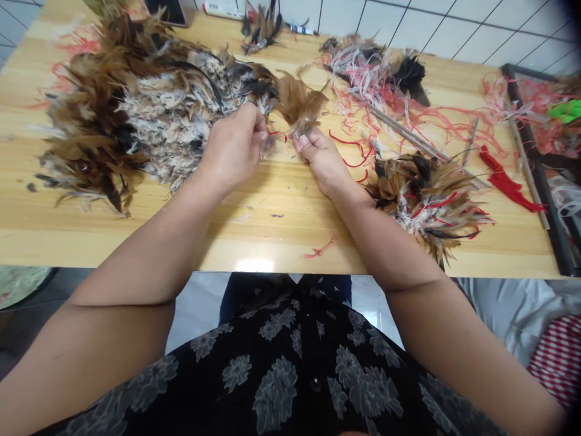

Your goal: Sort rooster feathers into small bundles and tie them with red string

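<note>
Wooden worktop [272, 206] under us, pale planks, tiled wall behind. Mid-worktop, the brown feather tuft [300, 103] is held just above the surface. Our right hand [320, 160] pinches its quill end w/ thumb and fingers, and our left hand [236, 148] is closed, fingertips pinched on the red string [275, 133] running to that tuft.

Progress, as we judge it: approx midway. One tied feather bundle [426, 197] lies by the front right edge, seemingly done. The big loose feather heap [136, 103] filling the left half looks mostly untouched, so plenty is left.

Thin sticks [399, 130] and a red-white string tangle [367, 79] lie toward the back right.

Containers: only a black frame [549, 206] at the right edge, holding more string & something green [567, 110]. Can't tell if it has a bottom.
</note>
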A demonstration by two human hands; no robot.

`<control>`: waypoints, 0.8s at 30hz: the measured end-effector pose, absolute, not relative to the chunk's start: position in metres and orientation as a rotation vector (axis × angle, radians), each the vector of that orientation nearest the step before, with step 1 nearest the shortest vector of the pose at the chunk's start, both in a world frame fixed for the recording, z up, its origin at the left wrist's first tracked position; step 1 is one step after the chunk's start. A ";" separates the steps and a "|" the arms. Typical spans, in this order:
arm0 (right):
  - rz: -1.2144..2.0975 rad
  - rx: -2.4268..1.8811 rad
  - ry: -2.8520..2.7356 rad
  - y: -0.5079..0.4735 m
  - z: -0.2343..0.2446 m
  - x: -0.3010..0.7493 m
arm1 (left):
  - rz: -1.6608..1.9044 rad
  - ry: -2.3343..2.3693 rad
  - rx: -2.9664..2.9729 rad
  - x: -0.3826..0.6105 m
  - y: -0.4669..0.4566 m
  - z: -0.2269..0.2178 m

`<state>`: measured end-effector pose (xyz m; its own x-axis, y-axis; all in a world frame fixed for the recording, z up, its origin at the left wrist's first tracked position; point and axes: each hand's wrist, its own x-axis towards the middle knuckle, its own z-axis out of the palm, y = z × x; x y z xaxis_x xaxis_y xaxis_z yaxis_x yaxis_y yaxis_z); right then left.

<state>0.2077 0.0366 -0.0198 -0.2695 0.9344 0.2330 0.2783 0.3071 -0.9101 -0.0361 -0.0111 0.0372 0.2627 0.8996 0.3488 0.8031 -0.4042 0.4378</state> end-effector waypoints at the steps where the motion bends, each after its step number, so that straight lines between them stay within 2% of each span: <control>1: 1.021 -1.090 -1.716 0.036 -0.018 0.207 | 0.841 1.612 2.353 -0.035 -0.011 0.039; 10: 1.182 -1.005 -1.788 0.021 -0.002 0.208 | 0.867 1.508 2.389 -0.030 -0.014 0.042; 16: 1.347 -1.075 -1.529 0.017 0.011 0.204 | 0.889 1.546 2.376 -0.026 -0.016 0.045; 20: 1.330 -1.208 -1.427 0.018 0.016 0.198 | 0.835 1.516 2.385 -0.031 -0.010 0.038; 24: 1.200 -1.283 -1.474 0.027 0.001 0.200 | 0.851 1.498 2.455 -0.041 -0.003 0.028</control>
<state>0.2002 0.0272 0.0015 -0.1409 0.9900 -0.0036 0.2045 0.0255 -0.9785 -0.0414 -0.0029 0.0279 0.3433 0.8540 0.3909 0.7734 -0.4932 0.3982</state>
